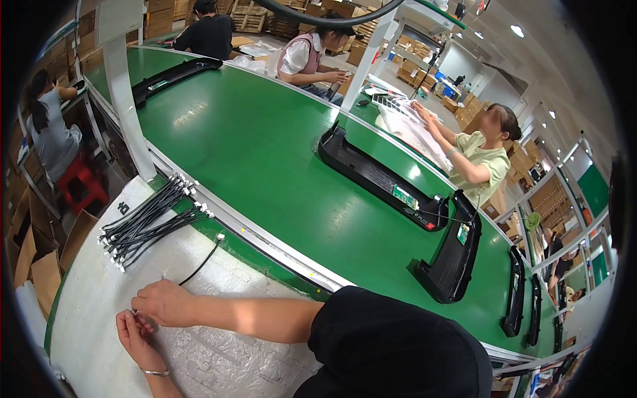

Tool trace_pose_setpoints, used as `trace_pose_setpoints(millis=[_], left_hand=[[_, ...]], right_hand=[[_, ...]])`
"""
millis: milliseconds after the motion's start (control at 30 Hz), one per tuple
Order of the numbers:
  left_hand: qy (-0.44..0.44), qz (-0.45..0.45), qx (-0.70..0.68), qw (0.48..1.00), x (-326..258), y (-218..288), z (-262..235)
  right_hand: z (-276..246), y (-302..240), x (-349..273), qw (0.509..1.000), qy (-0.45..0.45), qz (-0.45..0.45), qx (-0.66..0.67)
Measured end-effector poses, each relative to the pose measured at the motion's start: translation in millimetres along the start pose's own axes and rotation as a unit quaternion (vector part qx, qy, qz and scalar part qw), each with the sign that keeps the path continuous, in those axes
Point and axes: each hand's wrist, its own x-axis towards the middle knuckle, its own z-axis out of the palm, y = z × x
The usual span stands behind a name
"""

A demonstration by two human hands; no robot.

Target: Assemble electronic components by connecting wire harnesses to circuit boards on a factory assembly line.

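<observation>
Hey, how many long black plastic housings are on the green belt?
5 clearly visible: the far-left housing, the middle housing, the right-of-middle housing, then farther right, the fourth housing and the fifth housing. More may be hidden toward the picture's right edge.

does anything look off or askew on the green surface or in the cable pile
Nothing looks spilled or clearly damaged. Slightly odd: on the green surface, one black housing lies at a sharp angle to the next one, their ends crowded together; whether they touch I can't tell. The cable pile is loose but unremarkable.
</observation>
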Motion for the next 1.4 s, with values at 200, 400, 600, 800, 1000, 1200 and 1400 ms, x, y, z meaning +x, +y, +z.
trace_pose_setpoints(millis=[200,400,600,800,1000,1200,1400], left_hand=[[-0.036,0.007,0.039,0.999,2,-2,2],[-0.043,0.014,0.039,0.998,6,-9,-5],[-0.061,0.018,0.045,0.997,5,-13,-5],[-0.01,0.044,0.031,0.999,-2,-10,2],[0.011,0.014,0.02,1.0,-7,3,9],[0.173,0.094,0.042,0.98,9,10,-6],[0.131,0.12,0.07,0.982,5,11,7]], right_hand=[[0,8,0,0.999,0.011,-0.003,-0.044],[4,7,1,0.999,-0.002,0.009,-0.033],[-2,6,0,1.0,0.01,0.012,-0.022],[0,8,-1,1.0,0.018,-0.003,-0.012],[1,10,1,1.0,-0.01,0.001,-0.008],[-5,6,4,0.999,0.035,-0.017,-0.011],[-4,2,4,0.991,0.121,-0.06,-0.021]])
